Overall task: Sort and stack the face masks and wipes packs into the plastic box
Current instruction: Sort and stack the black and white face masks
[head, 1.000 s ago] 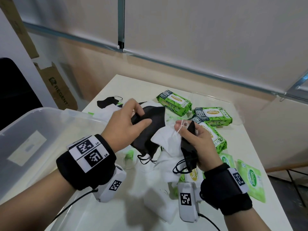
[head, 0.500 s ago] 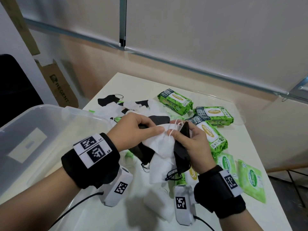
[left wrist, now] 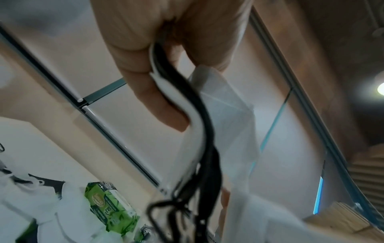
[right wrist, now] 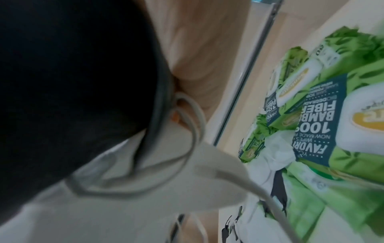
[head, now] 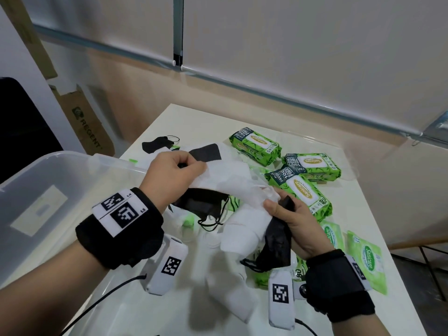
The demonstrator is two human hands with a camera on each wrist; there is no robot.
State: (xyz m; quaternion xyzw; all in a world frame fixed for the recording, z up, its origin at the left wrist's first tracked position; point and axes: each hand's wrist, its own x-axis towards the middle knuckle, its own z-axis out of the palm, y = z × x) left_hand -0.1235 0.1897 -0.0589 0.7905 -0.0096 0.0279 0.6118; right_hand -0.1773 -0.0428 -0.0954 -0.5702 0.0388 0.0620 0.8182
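Nothing sits in the plastic box [head: 43, 190] yet (wipes packs [head: 300, 190] untouched): both hands [head: 169, 173] [head: 298, 226] pinch mixed black-and-white face masks [head: 237, 185].

Masks: white mask [head: 232, 180] plain; black mask [head: 201, 204] plain, black ear loops. Second black mask [head: 276, 241] plain. Wipes packs [head: 300, 187]: bright green leaf print, dark teal panel with white lettering, white lid label with a gold oval. Flat sachets [head: 366, 260]: pale green, white oval logo. Plastic box [head: 48, 180]: clear, frosted. Worktop [head: 194, 122]: cream. Wristbands [head: 118, 226]: black, with black-and-white square code tags.
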